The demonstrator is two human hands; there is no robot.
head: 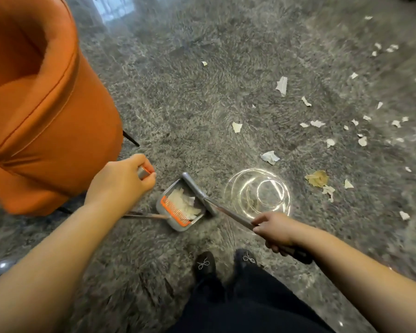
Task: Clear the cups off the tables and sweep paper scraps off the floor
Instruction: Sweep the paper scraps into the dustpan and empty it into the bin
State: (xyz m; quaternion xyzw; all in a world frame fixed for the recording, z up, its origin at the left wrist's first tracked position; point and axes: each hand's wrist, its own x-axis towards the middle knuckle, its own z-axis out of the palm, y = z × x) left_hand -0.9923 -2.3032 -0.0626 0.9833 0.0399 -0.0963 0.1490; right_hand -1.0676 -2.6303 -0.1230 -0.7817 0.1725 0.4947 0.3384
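Gripping the grey top end of the dustpan handle [143,172], the left hand [123,180] has its fingers curled tight round it, beside the orange armchair [41,111]. From there the thin pole runs down to the grey dustpan [181,205], which sits on the grey marbled floor [178,104] just ahead of the person's black shoes [204,263]. An orange comb strip [175,213] lines the pan's near edge, and a heap of white paper scraps [184,204] lies inside the pan. The right hand [275,230] is closed round the broom handle [233,217], fingers wrapped over it, with the dark end of the handle sticking out behind the wrist. The grey broom head [197,192] stands at the pan's open far side, touching its mouth. Just right of the broom head, a bright ring of reflected light [257,192] shines on the floor. More torn paper scraps [282,85] lie scattered across the floor to the right, well apart from the pan; a crumpled white piece [270,157] lies nearest it, and a brownish piece [318,178] further right. Motion blur smears the right edge of the view.
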